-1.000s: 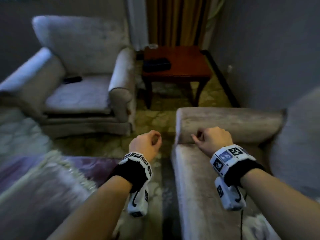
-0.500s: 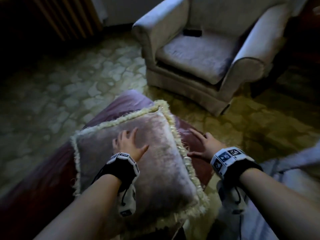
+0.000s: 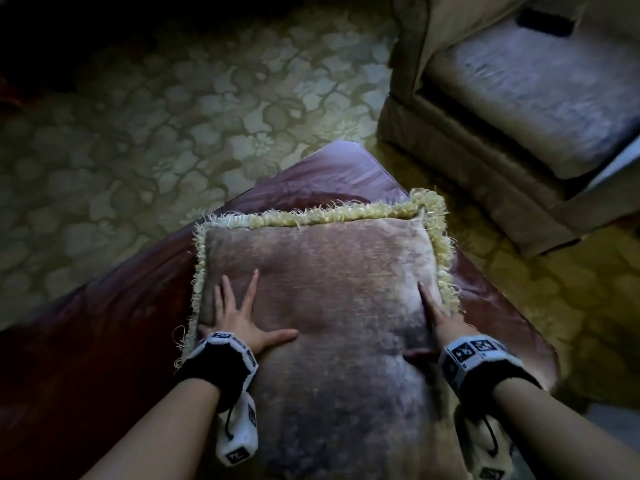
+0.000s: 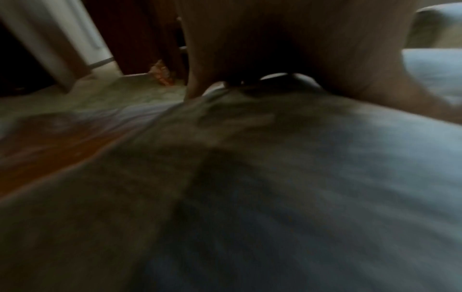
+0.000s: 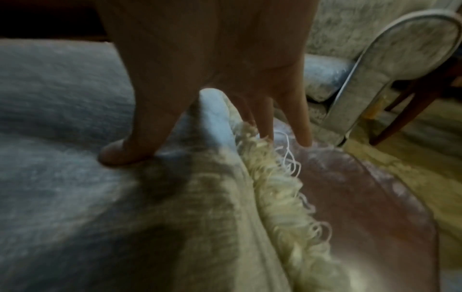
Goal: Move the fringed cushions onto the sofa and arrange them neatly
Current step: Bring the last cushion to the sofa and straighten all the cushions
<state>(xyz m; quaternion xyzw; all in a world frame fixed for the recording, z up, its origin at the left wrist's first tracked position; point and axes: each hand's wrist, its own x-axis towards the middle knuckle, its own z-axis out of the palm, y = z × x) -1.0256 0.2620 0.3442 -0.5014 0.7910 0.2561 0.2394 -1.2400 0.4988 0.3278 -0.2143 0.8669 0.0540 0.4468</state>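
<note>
Square velvety fringed cushion [image 3: 332,306] w/ shaggy cream trim lies on a smooth maroon ottoman [image 3: 332,171]. Left hand [image 3: 239,318] flat on its top, fingers spread. Right hand [image 3: 440,323] at the right edge, thumb on top, fingers down by the fringe; pale plush armchair [image 3: 519,109] nearby

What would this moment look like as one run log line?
stage: pickup | left hand: flat on fringed cushion | right hand: at its right edge | cushion on maroon seat
</note>
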